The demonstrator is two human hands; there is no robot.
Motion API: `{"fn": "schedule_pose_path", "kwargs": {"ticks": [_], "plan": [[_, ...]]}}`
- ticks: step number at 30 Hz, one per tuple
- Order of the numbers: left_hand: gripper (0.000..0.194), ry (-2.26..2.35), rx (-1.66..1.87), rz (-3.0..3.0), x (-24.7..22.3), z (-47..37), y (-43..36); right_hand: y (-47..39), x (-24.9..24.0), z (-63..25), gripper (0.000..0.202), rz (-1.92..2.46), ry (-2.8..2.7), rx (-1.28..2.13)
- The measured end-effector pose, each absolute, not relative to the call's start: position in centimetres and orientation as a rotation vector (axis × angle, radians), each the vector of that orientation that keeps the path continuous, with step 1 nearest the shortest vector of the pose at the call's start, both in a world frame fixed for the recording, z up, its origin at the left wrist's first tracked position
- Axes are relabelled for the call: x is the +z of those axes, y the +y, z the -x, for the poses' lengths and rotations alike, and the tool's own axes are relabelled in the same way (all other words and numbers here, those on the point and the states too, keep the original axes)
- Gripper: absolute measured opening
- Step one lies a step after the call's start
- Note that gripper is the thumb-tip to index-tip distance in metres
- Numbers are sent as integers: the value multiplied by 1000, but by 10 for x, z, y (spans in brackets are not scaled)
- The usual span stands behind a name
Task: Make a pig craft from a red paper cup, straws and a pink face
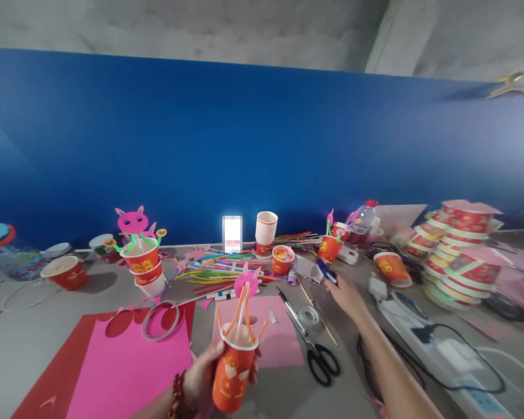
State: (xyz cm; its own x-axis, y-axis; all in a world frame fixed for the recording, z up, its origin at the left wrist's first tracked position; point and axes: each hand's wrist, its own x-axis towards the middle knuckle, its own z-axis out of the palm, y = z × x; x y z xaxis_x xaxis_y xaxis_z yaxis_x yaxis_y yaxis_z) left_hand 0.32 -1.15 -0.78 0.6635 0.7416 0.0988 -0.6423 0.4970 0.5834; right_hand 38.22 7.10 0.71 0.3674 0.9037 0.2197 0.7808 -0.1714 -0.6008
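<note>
My left hand (207,366) is closed around an orange-red paper cup (233,378), holding it upright near the front edge. Orange pipe cleaners and a clear straw stick out of its mouth, topped by a pink paper pig face (245,283). My right arm stretches to the back right, where my right hand (341,293) has its fingers closed on a small dark blue object (326,270); its kind is unclear. Just behind that hand stands a decorated red cup (330,249). Black-handled scissors (322,362) and a tape roll (308,316) lie between my hands.
Pink paper (131,366) covers a red sheet at left. A finished-looking pig cup (142,256) stands behind it. Coloured pipe cleaners (218,273) lie mid-table. Stacked cups (463,256), a power strip (445,361) and cables crowd the right; a blue partition (201,145) rises behind.
</note>
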Motion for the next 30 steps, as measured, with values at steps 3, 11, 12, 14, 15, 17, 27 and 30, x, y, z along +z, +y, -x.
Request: {"fn": "schedule_pose_path", "kwargs": {"ticks": [3,11,12,14,15,17,27,30], "plan": [[80,179,846,-638,-11,-2,-11,72,13,-389,25,1865,-1286,342],[76,218,893,-602,-7,-5,-9,58,65,-366,46,1539,-1057,456],[75,215,902,-600,-7,-5,-8,55,73,-357,46,1501,-1091,512],[73,199,912,-602,-8,-6,-5,48,86,-336,45,1414,-1173,644],[73,188,913,-603,-9,-6,-4,45,91,-324,43,1332,-1227,761],[71,169,919,-603,-12,-7,-2,39,93,-299,43,1231,-1306,887],[61,143,958,-573,-22,-7,4,34,74,-235,33,1240,-1561,724],[58,132,973,-589,-22,-7,3,29,75,-235,26,1245,-1606,711]]}}
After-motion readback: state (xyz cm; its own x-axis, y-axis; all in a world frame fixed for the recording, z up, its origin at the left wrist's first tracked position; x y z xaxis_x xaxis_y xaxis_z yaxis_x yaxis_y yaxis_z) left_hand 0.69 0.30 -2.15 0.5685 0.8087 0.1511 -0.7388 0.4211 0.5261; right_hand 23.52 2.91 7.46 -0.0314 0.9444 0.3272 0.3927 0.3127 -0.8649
